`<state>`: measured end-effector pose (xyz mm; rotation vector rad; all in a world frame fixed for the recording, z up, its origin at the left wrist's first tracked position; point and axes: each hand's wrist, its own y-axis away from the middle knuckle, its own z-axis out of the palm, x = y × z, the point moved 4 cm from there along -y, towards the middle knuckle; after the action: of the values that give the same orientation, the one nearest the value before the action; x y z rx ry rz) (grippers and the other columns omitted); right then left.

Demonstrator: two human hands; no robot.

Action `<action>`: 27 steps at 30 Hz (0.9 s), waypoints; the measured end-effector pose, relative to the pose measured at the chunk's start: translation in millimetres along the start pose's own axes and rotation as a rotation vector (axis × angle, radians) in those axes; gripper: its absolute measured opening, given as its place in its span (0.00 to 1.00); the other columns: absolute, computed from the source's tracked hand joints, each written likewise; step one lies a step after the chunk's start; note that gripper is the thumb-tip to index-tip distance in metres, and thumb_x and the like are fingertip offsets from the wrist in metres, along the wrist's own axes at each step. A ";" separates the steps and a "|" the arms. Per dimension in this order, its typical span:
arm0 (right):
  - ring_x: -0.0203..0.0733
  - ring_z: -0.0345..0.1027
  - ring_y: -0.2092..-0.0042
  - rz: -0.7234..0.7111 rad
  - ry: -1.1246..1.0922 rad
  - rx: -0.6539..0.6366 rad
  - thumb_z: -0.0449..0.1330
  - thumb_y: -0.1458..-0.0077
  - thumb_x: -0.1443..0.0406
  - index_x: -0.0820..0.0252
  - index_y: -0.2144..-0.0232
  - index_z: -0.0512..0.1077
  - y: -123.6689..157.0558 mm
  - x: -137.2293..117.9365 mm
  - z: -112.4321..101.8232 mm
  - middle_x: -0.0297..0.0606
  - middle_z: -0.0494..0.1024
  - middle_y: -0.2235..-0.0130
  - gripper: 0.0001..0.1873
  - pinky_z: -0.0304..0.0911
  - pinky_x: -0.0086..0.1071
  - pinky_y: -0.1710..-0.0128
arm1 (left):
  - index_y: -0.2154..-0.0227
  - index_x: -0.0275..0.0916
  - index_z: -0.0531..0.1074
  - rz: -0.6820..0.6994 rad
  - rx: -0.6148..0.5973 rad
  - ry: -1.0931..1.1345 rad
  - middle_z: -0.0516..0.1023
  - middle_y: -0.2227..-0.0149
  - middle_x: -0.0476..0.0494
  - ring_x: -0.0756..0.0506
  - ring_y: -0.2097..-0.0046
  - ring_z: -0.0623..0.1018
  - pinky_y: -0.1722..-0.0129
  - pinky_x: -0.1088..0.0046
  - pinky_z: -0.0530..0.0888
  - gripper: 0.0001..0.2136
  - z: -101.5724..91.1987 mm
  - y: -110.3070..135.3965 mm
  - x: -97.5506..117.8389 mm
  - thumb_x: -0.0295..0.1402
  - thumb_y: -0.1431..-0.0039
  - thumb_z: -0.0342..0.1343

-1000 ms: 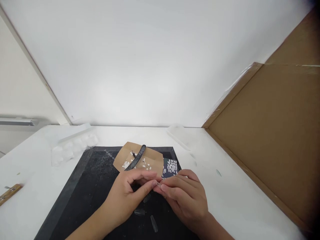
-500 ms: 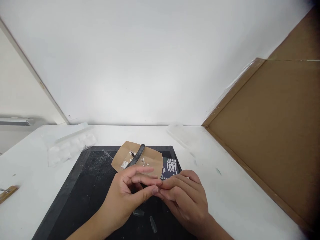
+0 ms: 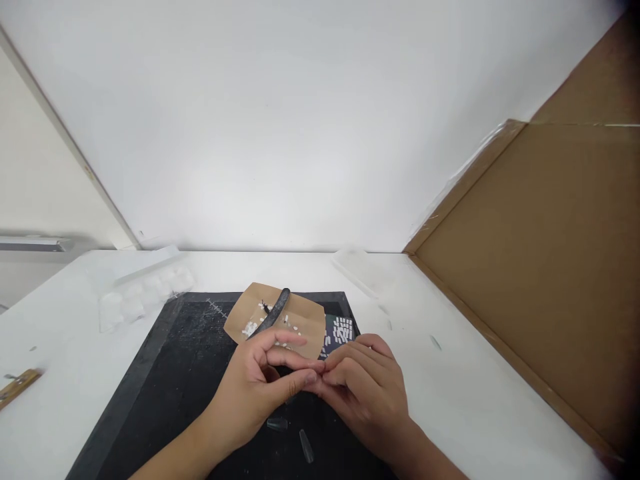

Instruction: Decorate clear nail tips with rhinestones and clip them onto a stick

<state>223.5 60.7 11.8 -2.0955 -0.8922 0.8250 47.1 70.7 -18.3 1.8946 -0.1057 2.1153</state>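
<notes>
My left hand (image 3: 273, 377) and my right hand (image 3: 367, 390) meet fingertip to fingertip over the black mat (image 3: 160, 393). Thumb and index finger of the left are pinched together. The right fingers are curled and pressed in against them. Whatever lies between the fingertips is too small and covered to make out. Below the hands, a clear nail tip (image 3: 277, 424) and a second clear nail tip (image 3: 307, 446) lie on the mat. Just beyond them, a black curved nail file (image 3: 274, 311) rests across a brown card (image 3: 307, 317) scattered with small white pieces.
A dark sheet with white adhesive pieces (image 3: 343, 330) lies partly under the card. Clear plastic trays stand at back left (image 3: 145, 297) and back right (image 3: 356, 270). A wooden clip (image 3: 20, 387) is at far left. Cardboard (image 3: 530, 280) walls the right side.
My right hand has shifted slightly left and its fingers have curled closer against the left fingertips. The left hand stays nearly in place. The view has moved very slightly.
</notes>
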 end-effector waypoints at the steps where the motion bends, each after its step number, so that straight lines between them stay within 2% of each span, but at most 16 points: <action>1: 0.34 0.69 0.73 0.016 -0.003 -0.002 0.69 0.42 0.70 0.57 0.72 0.62 0.0 0.8 1.1 0.28 0.75 0.74 0.18 0.54 0.35 0.64 | 0.52 0.38 0.76 0.005 -0.005 -0.018 0.87 0.60 0.38 0.46 0.69 0.82 0.74 0.76 0.69 0.22 -0.5 0.0 -0.6 0.42 0.46 0.72; 5: 0.35 0.69 0.71 0.046 -0.008 -0.015 0.70 0.41 0.67 0.56 0.70 0.62 1.1 3.7 3.7 0.27 0.74 0.73 0.17 0.55 0.35 0.63 | 0.56 0.38 0.80 0.054 -0.014 -0.145 0.87 0.62 0.40 0.48 0.71 0.79 0.74 0.76 0.67 0.18 -2.2 -0.2 -1.7 0.44 0.44 0.70; 12: 0.34 0.67 0.71 0.048 -0.006 -0.050 0.70 0.42 0.66 0.56 0.70 0.61 3.4 4.5 5.3 0.27 0.73 0.73 0.18 0.53 0.35 0.63 | 0.65 0.42 0.85 0.168 -0.021 -0.295 0.86 0.64 0.43 0.48 0.68 0.78 0.74 0.77 0.65 0.11 0.9 1.0 8.8 0.44 0.40 0.66; 18: 0.35 0.66 0.71 0.035 -0.009 -0.058 0.69 0.41 0.66 0.56 0.70 0.62 -0.4 3.6 6.2 0.28 0.72 0.73 0.17 0.53 0.34 0.64 | 0.65 0.42 0.85 0.216 -0.060 -0.349 0.86 0.63 0.44 0.49 0.69 0.79 0.74 0.77 0.67 0.10 1.5 1.8 15.6 0.42 0.37 0.64; 22: 0.35 0.68 0.70 0.031 -0.036 -0.051 0.71 0.43 0.67 0.56 0.67 0.65 -1.1 1.8 4.9 0.28 0.74 0.71 0.15 0.55 0.34 0.63 | 0.65 0.42 0.83 0.235 -0.069 -0.386 0.86 0.61 0.44 0.49 0.69 0.79 0.75 0.78 0.68 0.11 -0.9 3.3 14.6 0.43 0.36 0.63; 26: 0.36 0.69 0.69 0.028 -0.053 -0.056 0.71 0.44 0.69 0.56 0.64 0.69 -2.6 0.2 4.7 0.29 0.75 0.70 0.14 0.57 0.35 0.62 | 0.65 0.41 0.80 0.211 -0.064 -0.381 0.86 0.62 0.42 0.44 0.61 0.83 0.78 0.81 0.67 0.12 -1.4 4.6 12.4 0.44 0.34 0.60; 27: 0.36 0.69 0.69 0.034 -0.059 -0.061 0.71 0.44 0.69 0.56 0.63 0.69 -3.1 0.3 4.9 0.28 0.75 0.70 0.13 0.57 0.35 0.62 | 0.64 0.41 0.80 0.202 -0.062 -0.384 0.86 0.64 0.42 0.44 0.62 0.83 0.79 0.82 0.68 0.13 -1.2 4.8 12.0 0.44 0.34 0.59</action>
<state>218.8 64.2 11.5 -2.1537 -0.9256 0.8920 43.6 68.5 -5.9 2.3113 -0.4562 1.8089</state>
